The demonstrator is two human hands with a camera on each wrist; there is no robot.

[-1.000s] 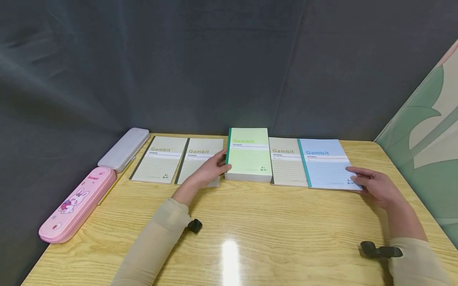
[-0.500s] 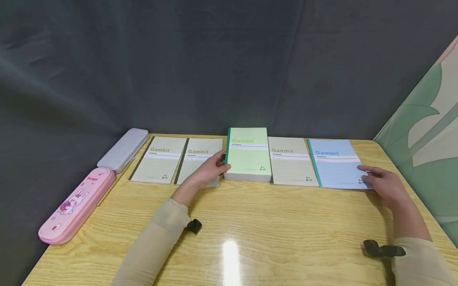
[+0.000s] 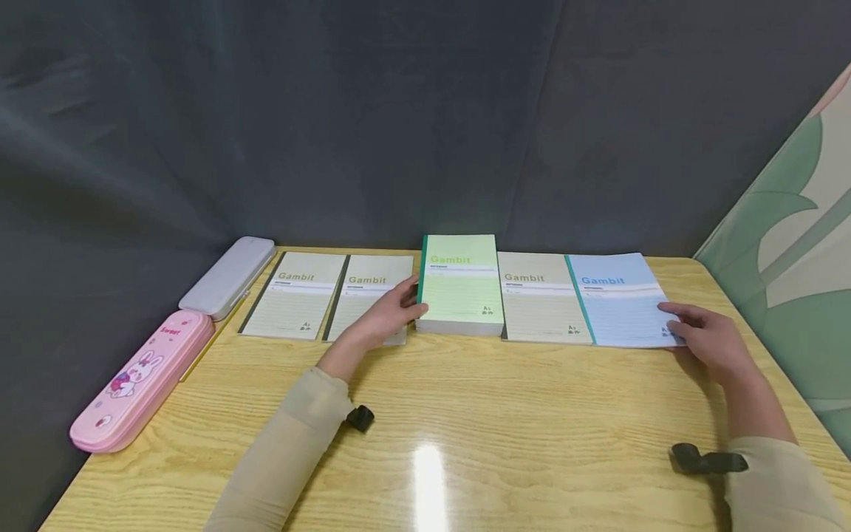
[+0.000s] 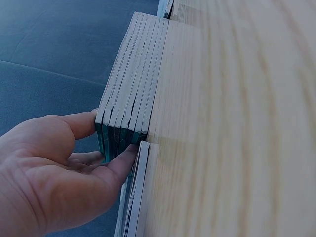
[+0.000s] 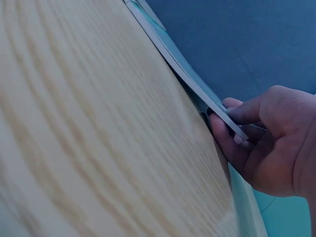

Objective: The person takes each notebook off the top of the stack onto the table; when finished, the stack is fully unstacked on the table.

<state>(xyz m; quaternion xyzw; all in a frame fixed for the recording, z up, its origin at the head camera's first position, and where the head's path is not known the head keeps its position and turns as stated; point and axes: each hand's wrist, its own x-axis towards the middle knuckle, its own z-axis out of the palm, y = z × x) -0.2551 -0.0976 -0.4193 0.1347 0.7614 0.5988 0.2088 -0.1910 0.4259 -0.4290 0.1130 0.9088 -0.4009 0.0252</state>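
Against the spine of a thick stack of green notebooks [image 3: 463, 292], my left hand [image 3: 388, 314] has its thumb at the top corner and fingers lower down. The left wrist view shows several notebooks layered in that stack [image 4: 131, 74]. My right hand [image 3: 711, 340] pinches the lower right corner of a blue notebook [image 3: 614, 295], thumb on top and fingers underneath. That corner is tilted up off the table in the right wrist view, where the notebook [image 5: 182, 71] is seen edge-on. The blue notebook's teal spine lies along the right edge of a beige notebook [image 3: 541, 295].
Two more beige notebooks lie left of the stack, the outer notebook [image 3: 292, 295] and the inner notebook [image 3: 366, 270]. A pink pencil case [image 3: 142, 380], a pale grey case [image 3: 228, 277] and a yellow pencil [image 3: 216, 332] line the left edge. A dark curtain [image 3: 399, 118] hangs behind the table.
The right hand first slid the blue notebook rightward, uncovering more of the beige notebook, then brought it slightly back left against that notebook's edge. The left hand stays at the green stack.
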